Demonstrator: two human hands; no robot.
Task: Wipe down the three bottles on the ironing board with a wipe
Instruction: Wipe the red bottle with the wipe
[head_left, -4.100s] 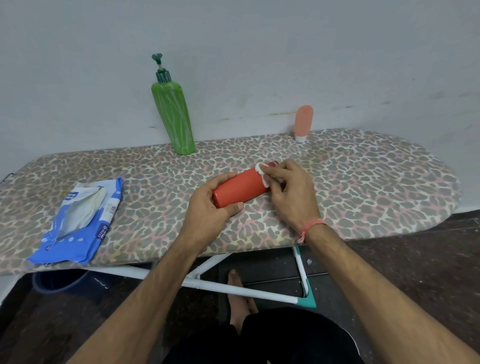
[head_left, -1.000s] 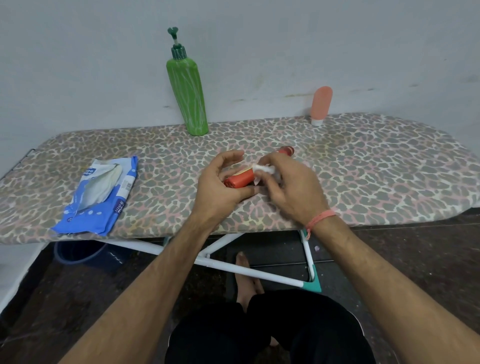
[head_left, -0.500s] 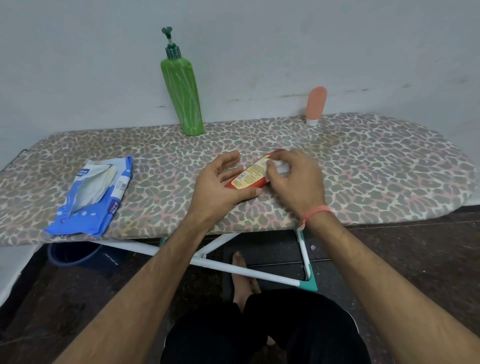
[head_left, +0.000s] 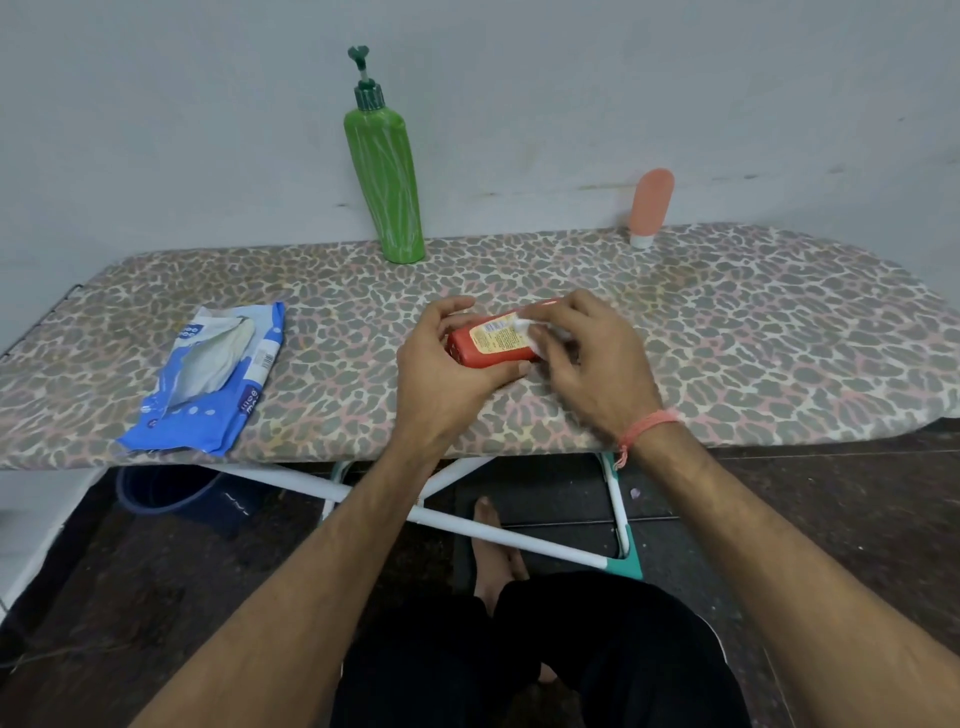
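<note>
- A small red plastic bottle (head_left: 488, 345) with a yellow printed label is held lying on its side just above the middle of the leopard-print fabric ironing board (head_left: 753, 338).
- The bottle's base end is gripped by the left hand (head_left: 441, 374): thumb curled under its near side, fingers (head_left: 449, 312) arched over the far side.
- A white wipe (head_left: 530, 332) is pinched in the right hand (head_left: 592, 358) and pressed against the label and cap end of the bottle; the right fingers (head_left: 550, 314) are curled round the wipe.
- The bottle's cap is mostly hidden behind the wipe and right hand; only a red sliver is seen.
- A pink-orange thread band (head_left: 647, 426) is worn on the right wrist.
- A tall green plastic pump bottle (head_left: 387, 176) with a dark green pump head is stood upright at the board's far edge, close to the pale wall (head_left: 208, 104).
- A small peach squeeze tube (head_left: 649, 205) with a white cap is stood cap-down at the far edge, well to the right of the green bottle.
- A blue and white wet-wipe pack (head_left: 208, 384) is laid flat on the left of the board, its flap open, a white sheet seen inside.
- White metal board legs (head_left: 467, 525) with a teal foot are seen crossed under the board.
- A dark blue bucket rim (head_left: 166, 493) is seen below the left end, on the dark floor.
- A bare foot (head_left: 493, 551) and black-clad lap are seen at bottom centre.
</note>
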